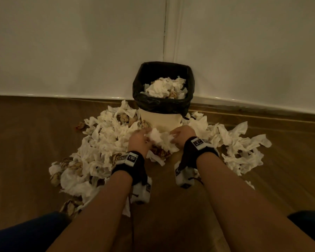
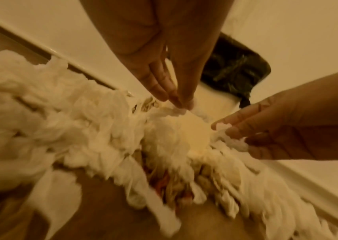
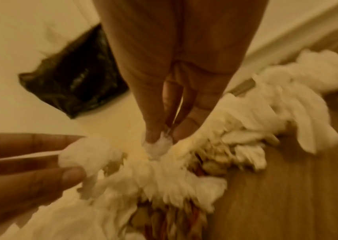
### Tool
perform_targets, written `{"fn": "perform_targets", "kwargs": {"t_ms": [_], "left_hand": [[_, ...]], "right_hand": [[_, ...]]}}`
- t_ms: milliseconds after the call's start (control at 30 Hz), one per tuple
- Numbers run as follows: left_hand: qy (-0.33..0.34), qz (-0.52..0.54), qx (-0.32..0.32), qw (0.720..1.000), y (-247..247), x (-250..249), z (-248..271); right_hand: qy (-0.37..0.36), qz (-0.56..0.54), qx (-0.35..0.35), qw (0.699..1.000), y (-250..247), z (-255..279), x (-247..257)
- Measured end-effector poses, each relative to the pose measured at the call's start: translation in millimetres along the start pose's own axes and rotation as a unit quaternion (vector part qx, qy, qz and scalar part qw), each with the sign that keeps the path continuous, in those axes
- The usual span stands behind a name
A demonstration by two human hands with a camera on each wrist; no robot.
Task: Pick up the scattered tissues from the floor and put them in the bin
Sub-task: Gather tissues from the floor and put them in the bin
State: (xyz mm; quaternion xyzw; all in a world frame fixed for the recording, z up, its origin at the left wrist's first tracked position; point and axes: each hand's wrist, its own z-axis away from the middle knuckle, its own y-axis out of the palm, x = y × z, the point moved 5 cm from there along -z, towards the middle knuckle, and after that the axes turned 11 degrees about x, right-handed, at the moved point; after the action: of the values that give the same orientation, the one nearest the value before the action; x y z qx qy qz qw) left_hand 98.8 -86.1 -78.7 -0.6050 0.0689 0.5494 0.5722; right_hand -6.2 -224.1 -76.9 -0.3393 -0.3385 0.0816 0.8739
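A cream bin (image 1: 160,120) with a black liner (image 1: 171,106) stands against the wall, with crumpled tissues (image 1: 165,88) heaped inside. White and brown-stained tissues (image 1: 98,142) lie scattered on the wooden floor around its base. Both hands hold one bunch of tissues (image 1: 160,140) just in front of the bin. My left hand (image 1: 139,140) pinches its left side, seen at the left hand's fingertips (image 2: 181,104). My right hand (image 1: 181,136) pinches the right side, the fingertips (image 3: 153,136) closed on the tissue clump (image 3: 158,146).
The white wall (image 1: 80,51) and its skirting run behind the bin. More tissues (image 1: 240,150) spread to the right. Bare wooden floor (image 1: 171,206) lies between my forearms. Dark trouser legs (image 1: 25,233) show at the bottom corners.
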Motion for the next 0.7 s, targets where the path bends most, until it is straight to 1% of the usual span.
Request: {"fn": "perform_targets", "kwargs": {"t_ms": [67,133,233,367,467,567,700], "left_hand": [[0.001,-0.021,-0.014,1.0,-14.1,-6.5,-4.0],[0.009,-0.02,-0.021,1.0,-26.8,-13.5,-6.0],[0.045,0.016,-0.037,0.998,-45.4,-26.6,-5.0],[0.087,0.063,-0.073,0.992,-72.2,-53.0,-2.1],[0.136,0.119,-0.098,0.979,-93.4,-79.4,1.2],[0.195,0.15,-0.128,0.961,-115.4,-108.4,7.6],[0.263,0.157,-0.147,0.941,-140.4,-147.2,14.4]], "right_hand": [[-0.018,-0.03,0.012,0.999,-12.3,2.7,7.3],[-0.041,-0.07,0.006,0.997,-23.8,8.7,14.3],[-0.065,-0.125,-0.01,0.99,-39.3,18.3,25.0],[-0.099,-0.134,-0.058,0.984,-66.7,34.3,43.9],[-0.143,-0.188,-0.106,0.966,-91.4,49.4,61.7],[-0.177,-0.232,-0.16,0.943,-118.1,66.3,78.7],[-0.225,-0.293,-0.209,0.905,-147.0,86.6,97.7]]}}
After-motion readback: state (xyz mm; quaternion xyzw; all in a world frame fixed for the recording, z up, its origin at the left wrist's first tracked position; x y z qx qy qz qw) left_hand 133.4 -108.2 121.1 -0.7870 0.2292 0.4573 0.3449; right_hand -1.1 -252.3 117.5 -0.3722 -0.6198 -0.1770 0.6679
